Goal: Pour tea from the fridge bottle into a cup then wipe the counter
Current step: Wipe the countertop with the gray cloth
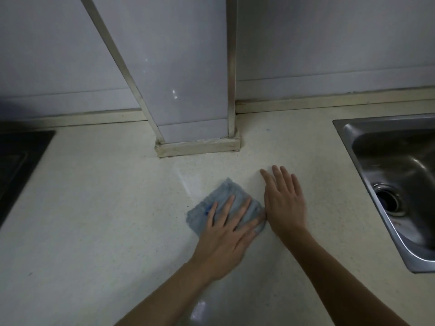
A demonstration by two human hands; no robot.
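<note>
Folded pale-blue soft cloth (233,188), centre frame on speckled cream desk (94,208). My left grip (226,236) presses it, fingers spread; right grip (284,203) spread flat beside. Limp, light: I'd hold it palm-down, mid-cloth.

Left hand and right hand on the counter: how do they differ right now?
The left hand presses flat on the blue cloth; the right hand lies on the bare counter beside it, on the sink side. The right hand reaches farther toward the wall; the left hand sits nearer the person. The left hand angles up and to the right; the right hand points almost straight ahead. Both are open, palms down, fingers straight.
</note>
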